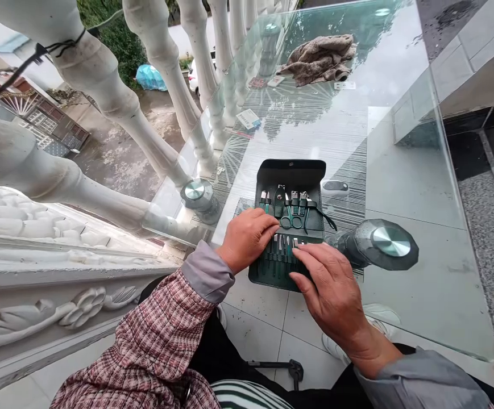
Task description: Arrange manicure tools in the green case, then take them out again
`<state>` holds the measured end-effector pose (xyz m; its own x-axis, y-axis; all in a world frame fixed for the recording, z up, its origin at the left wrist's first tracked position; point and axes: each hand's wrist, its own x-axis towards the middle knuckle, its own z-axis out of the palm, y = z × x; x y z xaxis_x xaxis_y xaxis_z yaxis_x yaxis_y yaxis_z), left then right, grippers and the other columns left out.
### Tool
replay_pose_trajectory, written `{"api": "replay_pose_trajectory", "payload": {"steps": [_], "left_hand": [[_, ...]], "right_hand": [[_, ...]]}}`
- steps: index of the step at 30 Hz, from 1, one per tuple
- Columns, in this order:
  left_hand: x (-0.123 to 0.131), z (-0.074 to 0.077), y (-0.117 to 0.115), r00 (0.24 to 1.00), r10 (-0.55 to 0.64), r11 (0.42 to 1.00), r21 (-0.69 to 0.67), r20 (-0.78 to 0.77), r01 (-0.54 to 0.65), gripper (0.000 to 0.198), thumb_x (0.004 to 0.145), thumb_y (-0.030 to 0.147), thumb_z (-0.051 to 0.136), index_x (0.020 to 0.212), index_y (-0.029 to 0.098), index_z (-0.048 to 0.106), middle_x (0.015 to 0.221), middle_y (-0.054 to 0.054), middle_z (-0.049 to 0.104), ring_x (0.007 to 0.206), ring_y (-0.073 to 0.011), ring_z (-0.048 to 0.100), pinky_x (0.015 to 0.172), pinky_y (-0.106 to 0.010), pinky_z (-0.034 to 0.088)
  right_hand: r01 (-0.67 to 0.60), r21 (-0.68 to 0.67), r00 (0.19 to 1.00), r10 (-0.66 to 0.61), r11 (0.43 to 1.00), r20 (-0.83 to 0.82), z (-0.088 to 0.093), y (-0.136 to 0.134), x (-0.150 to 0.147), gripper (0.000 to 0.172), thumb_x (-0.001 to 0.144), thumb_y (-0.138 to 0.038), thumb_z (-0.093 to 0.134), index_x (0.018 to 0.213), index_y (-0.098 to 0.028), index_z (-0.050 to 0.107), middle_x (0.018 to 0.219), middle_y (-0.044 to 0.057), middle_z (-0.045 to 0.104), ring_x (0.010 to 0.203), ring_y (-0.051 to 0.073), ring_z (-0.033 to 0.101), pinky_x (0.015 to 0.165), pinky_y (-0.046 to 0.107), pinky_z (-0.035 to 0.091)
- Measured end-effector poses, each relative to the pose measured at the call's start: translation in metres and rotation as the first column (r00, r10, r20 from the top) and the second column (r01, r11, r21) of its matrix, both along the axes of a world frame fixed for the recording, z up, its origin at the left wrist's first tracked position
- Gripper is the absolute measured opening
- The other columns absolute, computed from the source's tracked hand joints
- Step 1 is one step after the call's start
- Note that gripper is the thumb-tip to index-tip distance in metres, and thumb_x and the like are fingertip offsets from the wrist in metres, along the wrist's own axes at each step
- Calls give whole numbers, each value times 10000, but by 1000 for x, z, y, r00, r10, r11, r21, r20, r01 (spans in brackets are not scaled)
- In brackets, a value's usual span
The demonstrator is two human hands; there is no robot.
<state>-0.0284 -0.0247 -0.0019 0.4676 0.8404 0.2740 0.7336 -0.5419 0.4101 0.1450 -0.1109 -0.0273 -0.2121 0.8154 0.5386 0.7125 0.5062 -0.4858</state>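
- your left hand (pixel 249 237) lies palm down, fingers curled loosely and pointing right, wrist bent, forearm angling in from lower left.
- your right hand (pixel 329 284) lies flat, palm down, fingers stretched toward the upper left, forearm entering from lower right.

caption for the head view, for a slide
Both hands, left hand and right hand, rest on an open manicure kit on a glass table beside a white balustrade.
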Motion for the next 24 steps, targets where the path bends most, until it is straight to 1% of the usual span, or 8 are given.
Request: {"api": "replay_pose_trajectory", "payload": {"steps": [4,6,7,10,12,14,19,24], "left_hand": [[-2,0,1,1000,-22,999,-34,-7,22,156,910,254,509,855,191,641,794,-3,608,766,-140,561,694,-245,420],[-3,0,1,1000,-24,999,-31,-4,24,158,913,252,503,858,193,638,795,-3,607,765,-142,561,687,-248,423],[-4,0,1,1000,-25,999,-26,2,25,157,914,251,500,859,194,636,797,-4,607,766,-142,562,688,-249,426],[-4,0,2,999,-22,1000,-5,25,22,153,915,249,499,860,193,630,797,-7,609,765,-141,564,698,-252,434],[-3,1,3,999,-12,1000,8,37,12,148,912,249,505,856,193,629,790,-7,609,761,-142,564,700,-252,435],[-2,1,5,999,-2,1000,17,49,2,145,910,247,510,849,193,629,781,-6,609,752,-142,564,693,-250,433],[-1,1,8,998,11,999,32,62,-13,144,910,237,509,848,188,629,781,-6,611,754,-140,565,701,-250,434],[-3,0,6,1000,-13,1000,17,7,13,152,912,247,505,847,192,630,790,-11,612,764,-146,564,703,-254,435]], "right_hand": [[136,-141,954,-168,981,-249,6,-6,6,249,879,-190,445,1094,-215,567,1029,79,605,981,209,564,870,406,462],[192,-172,932,-234,966,-276,5,-8,10,233,879,-198,442,1066,-214,580,1000,74,610,950,208,575,840,399,476],[184,-153,937,-220,971,-270,4,-9,11,234,873,-195,450,1065,-214,583,995,74,614,951,210,577,842,404,476],[44,-25,982,-48,999,-185,-1,-12,10,288,848,-153,484,1112,-215,578,1003,77,633,978,215,581,869,424,476],[-67,39,995,70,997,-77,-3,-15,6,333,836,-137,500,1154,-209,569,1018,81,648,1003,214,582,880,422,483],[-128,73,991,125,989,49,-5,-17,0,350,832,-149,521,1176,-196,568,1043,88,658,1038,219,576,887,415,490],[-159,163,961,115,974,252,-8,-19,-12,356,818,-202,574,1170,-154,583,1100,105,659,1095,243,554,917,428,475],[-132,158,927,65,979,370,-17,-20,-16,366,846,-207,539,1204,-131,561,1216,115,604,1177,257,505,965,442,444]]}}
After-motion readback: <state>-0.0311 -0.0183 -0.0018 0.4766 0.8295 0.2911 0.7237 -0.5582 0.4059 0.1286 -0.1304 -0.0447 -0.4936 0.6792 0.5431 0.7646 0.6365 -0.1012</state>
